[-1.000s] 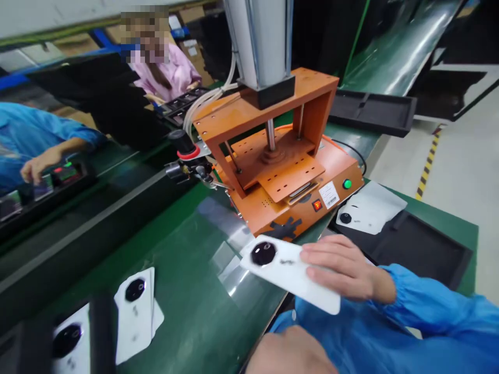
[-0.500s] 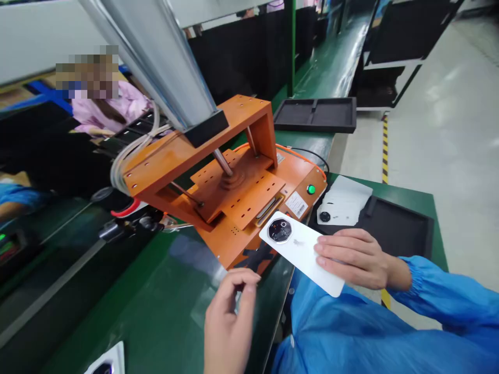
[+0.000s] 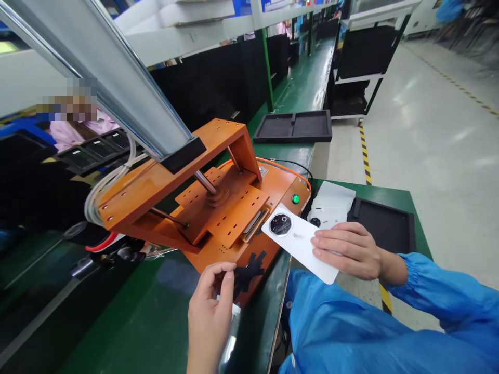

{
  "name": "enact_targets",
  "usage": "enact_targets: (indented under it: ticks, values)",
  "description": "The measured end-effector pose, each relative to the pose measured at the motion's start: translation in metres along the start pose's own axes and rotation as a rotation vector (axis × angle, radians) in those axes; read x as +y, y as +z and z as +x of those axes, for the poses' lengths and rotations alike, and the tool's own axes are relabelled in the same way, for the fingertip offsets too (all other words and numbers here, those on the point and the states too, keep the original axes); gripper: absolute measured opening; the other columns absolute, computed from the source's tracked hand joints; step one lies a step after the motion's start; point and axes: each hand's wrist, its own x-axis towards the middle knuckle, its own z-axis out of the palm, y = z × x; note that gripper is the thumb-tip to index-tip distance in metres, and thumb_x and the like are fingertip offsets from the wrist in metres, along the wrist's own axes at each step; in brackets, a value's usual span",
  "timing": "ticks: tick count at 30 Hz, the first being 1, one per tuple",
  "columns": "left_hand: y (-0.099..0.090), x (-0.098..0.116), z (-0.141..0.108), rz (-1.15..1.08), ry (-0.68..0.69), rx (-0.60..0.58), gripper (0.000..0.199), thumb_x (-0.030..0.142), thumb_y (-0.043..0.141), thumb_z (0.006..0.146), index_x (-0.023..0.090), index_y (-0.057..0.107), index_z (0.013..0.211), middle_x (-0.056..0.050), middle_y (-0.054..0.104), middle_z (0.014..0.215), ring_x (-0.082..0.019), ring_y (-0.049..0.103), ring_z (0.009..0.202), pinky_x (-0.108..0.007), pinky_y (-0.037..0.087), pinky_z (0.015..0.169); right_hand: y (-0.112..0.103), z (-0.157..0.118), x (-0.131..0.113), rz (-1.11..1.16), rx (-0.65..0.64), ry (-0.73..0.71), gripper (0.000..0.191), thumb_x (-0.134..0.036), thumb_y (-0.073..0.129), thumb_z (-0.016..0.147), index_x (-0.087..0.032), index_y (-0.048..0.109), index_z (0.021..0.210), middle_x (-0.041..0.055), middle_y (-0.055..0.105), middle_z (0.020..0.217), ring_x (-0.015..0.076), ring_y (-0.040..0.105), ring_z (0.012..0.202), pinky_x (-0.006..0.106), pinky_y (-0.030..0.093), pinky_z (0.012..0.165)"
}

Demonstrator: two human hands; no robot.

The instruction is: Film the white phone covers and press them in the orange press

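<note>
My right hand (image 3: pixel 353 252) grips a thin white phone back cover (image 3: pixel 302 244) by its right end, thumb underneath and out of sight. The cover is tilted, its round black camera window (image 3: pixel 280 225) toward the orange press (image 3: pixel 218 208). My left hand (image 3: pixel 210 306) is at the press's front edge, thumb and index finger pinched together. Whether anything sits between those fingertips I cannot make out. Something pale and shiny (image 3: pixel 230 350) lies on the table, partly hidden behind my left hand. Between the press's plates, a narrow slot (image 3: pixel 255 226) shows near the cover.
A fanned stack of white covers (image 3: pixel 331 202) rests by a black tray (image 3: pixel 384 223) at right. Another black tray (image 3: pixel 292 127) lies behind the press. A green button (image 3: pixel 296 199) is lit. Air hoses (image 3: pixel 113 179) loop at left, and a person in pink (image 3: pixel 74 127) sits beyond.
The view has turned right, so the press appears further left. Both hands keep nearly the same pose, the right still gripping the phone back cover. The white piece at lower left has left the view.
</note>
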Motion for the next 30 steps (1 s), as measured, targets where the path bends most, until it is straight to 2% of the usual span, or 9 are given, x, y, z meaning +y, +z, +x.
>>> enact_targets:
  ticks: [4, 8, 12, 14, 16, 18, 22, 27, 30]
  values:
    - [0.002, 0.001, 0.003, -0.027, 0.044, -0.024, 0.032, 0.049, 0.06, 0.093, 0.02, 0.069, 0.106, -0.007, 0.071, 0.104, -0.021, 0.068, 0.091, -0.033, 0.054, 0.083, -0.003, -0.001, -0.002, 0.022, -0.023, 0.138, 0.025, -0.018, 0.048, 0.104, -0.024, 0.069, 0.116, 0.0026, 0.076, 0.119, 0.0143, 0.069, 0.116, 0.033, 0.052, 0.097]
    - [0.009, 0.008, 0.011, 0.137, 0.255, -0.035, 0.028, 0.04, 0.054, 0.097, 0.024, 0.071, 0.111, -0.007, 0.069, 0.107, -0.021, 0.066, 0.095, -0.034, 0.053, 0.086, -0.006, 0.0, 0.0, 0.005, -0.017, 0.228, 0.03, -0.021, 0.043, 0.106, -0.027, 0.066, 0.123, 0.002, 0.077, 0.116, 0.015, 0.071, 0.112, 0.035, 0.052, 0.096]
    - [0.026, 0.014, 0.03, 0.366, 0.43, 0.16, 0.032, 0.043, 0.058, 0.094, 0.021, 0.071, 0.113, -0.013, 0.065, 0.112, -0.03, 0.06, 0.107, -0.046, 0.047, 0.097, -0.005, 0.0, 0.007, -0.02, -0.007, 0.185, 0.027, -0.02, 0.05, 0.102, -0.026, 0.067, 0.123, 0.0026, 0.078, 0.115, 0.0158, 0.072, 0.109, 0.035, 0.052, 0.094]
    - [0.035, 0.019, 0.039, 0.324, 0.359, 0.248, 0.036, 0.048, 0.07, 0.084, 0.018, 0.071, 0.103, -0.017, 0.063, 0.115, -0.036, 0.056, 0.114, -0.053, 0.044, 0.102, -0.004, -0.001, 0.009, -0.021, -0.011, 0.16, 0.027, -0.019, 0.053, 0.101, -0.025, 0.067, 0.123, 0.0024, 0.077, 0.115, 0.0157, 0.072, 0.109, 0.034, 0.052, 0.093]
    - [0.042, 0.027, 0.047, 0.097, 0.194, 0.221, 0.04, 0.051, 0.075, 0.079, 0.017, 0.067, 0.098, -0.017, 0.066, 0.11, -0.035, 0.059, 0.11, -0.051, 0.047, 0.098, -0.004, -0.001, 0.011, -0.02, -0.018, 0.164, 0.028, -0.019, 0.054, 0.1, -0.026, 0.066, 0.124, 0.0025, 0.077, 0.117, 0.0162, 0.072, 0.11, 0.034, 0.052, 0.093]
    - [0.046, 0.039, 0.052, -0.207, 0.04, 0.113, 0.045, 0.054, 0.07, 0.082, 0.018, 0.063, 0.109, -0.014, 0.069, 0.107, -0.028, 0.065, 0.098, -0.041, 0.054, 0.081, -0.004, 0.001, 0.012, -0.017, -0.014, 0.17, 0.028, -0.019, 0.053, 0.101, -0.025, 0.067, 0.124, 0.0035, 0.077, 0.116, 0.0171, 0.072, 0.11, 0.035, 0.052, 0.092]
    - [0.053, 0.065, 0.068, -0.796, -0.113, -0.093, 0.056, 0.047, 0.074, 0.079, 0.017, 0.057, 0.124, -0.016, 0.066, 0.126, -0.023, 0.07, 0.096, -0.025, 0.05, 0.057, -0.004, 0.006, 0.011, -0.013, 0.021, 0.163, 0.027, -0.019, 0.049, 0.102, -0.023, 0.067, 0.122, 0.0061, 0.078, 0.112, 0.0186, 0.073, 0.107, 0.035, 0.052, 0.088]
    - [0.064, 0.082, 0.093, -0.96, -0.117, 0.126, 0.044, 0.029, 0.077, 0.066, 0.016, 0.063, 0.105, -0.009, 0.069, 0.109, -0.016, 0.068, 0.079, -0.019, 0.039, 0.047, 0.015, 0.009, 0.014, 0.001, 0.054, 0.192, 0.03, -0.016, 0.054, 0.098, -0.024, 0.067, 0.124, 0.0064, 0.078, 0.113, 0.02, 0.074, 0.105, 0.036, 0.052, 0.087]
    - [0.06, 0.081, 0.082, -0.94, -0.156, 0.164, 0.029, 0.026, 0.073, 0.066, 0.014, 0.065, 0.091, -0.003, 0.068, 0.088, -0.007, 0.054, 0.058, -0.017, 0.03, 0.041, 0.038, 0.013, 0.026, 0.003, 0.12, 0.229, 0.035, -0.014, 0.058, 0.095, -0.027, 0.067, 0.126, 0.0054, 0.077, 0.117, 0.0206, 0.074, 0.105, 0.036, 0.052, 0.086]
